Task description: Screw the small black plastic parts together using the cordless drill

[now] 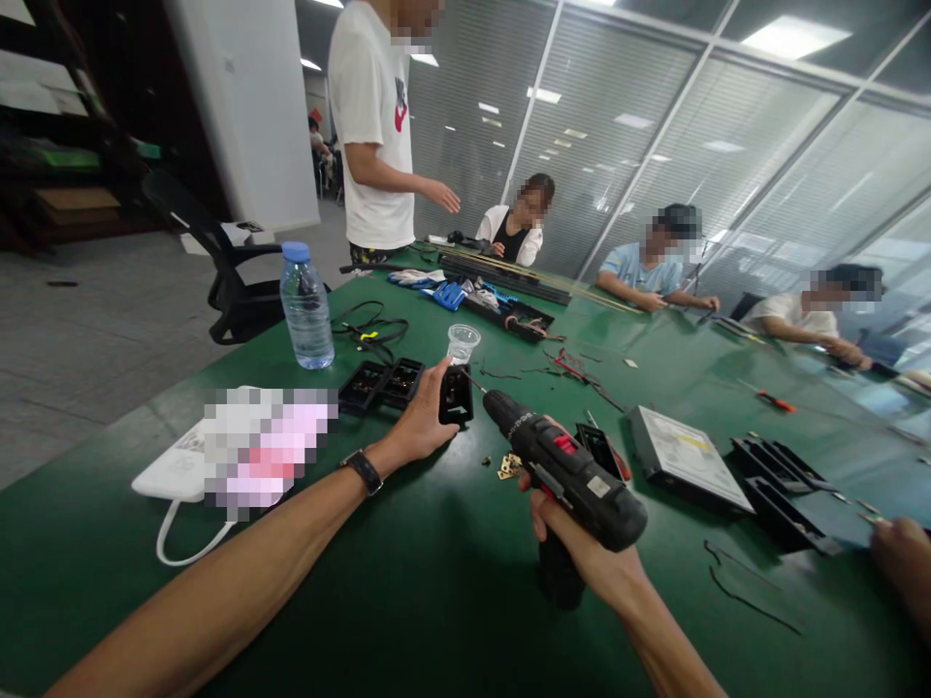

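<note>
My left hand (423, 419) is closed on a small black box (458, 396), gripping it by the sides on the green table (305, 601). Wrapped round the handle of a black cordless drill (567, 465) is my right hand (563, 528). The drill's thin bit points left at the box; whether it touches cannot be made out. Two similar black boxes (399, 383) stand to the left of my left hand. Several small brass-coloured metal pieces (509, 467) lie below the drill's nose. A clear plastic cup (464, 342) stands just behind the held box.
A water bottle (306, 310), a black cable (374, 330) and a white power bank (175, 465) lie to the left. To the right are a flat metal case (684, 456) and black trays (778, 475). Several people sit or stand around the table; another hand (902, 557) is at the right edge.
</note>
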Demonstrator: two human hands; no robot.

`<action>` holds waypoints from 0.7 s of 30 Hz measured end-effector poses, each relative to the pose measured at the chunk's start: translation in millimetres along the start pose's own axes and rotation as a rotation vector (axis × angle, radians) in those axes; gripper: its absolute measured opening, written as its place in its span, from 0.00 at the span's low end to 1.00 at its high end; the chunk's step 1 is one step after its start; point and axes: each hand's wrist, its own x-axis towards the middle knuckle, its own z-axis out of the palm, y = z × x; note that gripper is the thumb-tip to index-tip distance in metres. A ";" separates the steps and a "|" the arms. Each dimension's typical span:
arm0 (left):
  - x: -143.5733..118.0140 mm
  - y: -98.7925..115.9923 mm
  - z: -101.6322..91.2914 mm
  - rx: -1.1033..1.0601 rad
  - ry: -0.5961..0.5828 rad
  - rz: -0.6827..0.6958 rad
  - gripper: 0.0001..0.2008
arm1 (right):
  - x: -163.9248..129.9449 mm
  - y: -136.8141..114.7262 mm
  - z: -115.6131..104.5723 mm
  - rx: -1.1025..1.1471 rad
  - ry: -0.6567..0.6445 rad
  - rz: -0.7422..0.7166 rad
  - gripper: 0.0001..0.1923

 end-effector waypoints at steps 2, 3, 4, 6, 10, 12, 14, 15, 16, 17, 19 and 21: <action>0.2 0.0 -0.2 -0.026 0.014 -0.024 0.61 | -1.7 -1.0 1.3 0.008 -0.004 0.012 0.32; 0.4 0.2 -0.5 -0.043 0.020 -0.036 0.60 | -2.1 -1.1 1.7 0.010 -0.005 0.010 0.35; 0.7 0.5 -0.9 -0.062 0.025 -0.048 0.59 | -2.3 -0.9 2.0 0.011 -0.011 0.008 0.37; 1.3 1.5 -2.0 -0.104 0.028 -0.061 0.58 | -1.7 -0.4 2.1 0.003 -0.030 0.013 0.41; 2.0 3.8 -4.4 -0.167 0.014 -0.054 0.56 | 0.9 -1.1 2.6 -0.023 -0.046 0.032 0.45; 2.1 5.1 -5.4 -0.181 -0.001 -0.052 0.56 | 2.1 -2.5 3.5 -0.028 -0.043 0.030 0.44; 2.2 6.1 -6.0 -0.180 -0.014 -0.059 0.56 | 2.8 -4.2 4.4 -0.039 -0.044 0.029 0.44; 2.4 6.6 -6.2 -0.175 -0.018 -0.066 0.56 | 3.1 -5.0 4.8 -0.047 -0.046 0.030 0.44; 2.5 6.9 -6.3 -0.171 -0.017 -0.076 0.57 | 3.2 -5.8 5.1 -0.056 -0.047 0.032 0.45; 2.8 7.2 -6.3 -0.169 -0.014 -0.089 0.57 | 3.3 -6.4 5.3 -0.066 -0.045 0.037 0.45; 3.5 7.3 -6.0 -0.173 -0.001 -0.119 0.57 | 3.4 -7.5 5.5 -0.090 -0.038 0.052 0.45; 4.6 6.9 -5.6 -0.172 0.012 -0.131 0.58 | 3.9 -8.2 5.5 -0.108 -0.032 0.055 0.46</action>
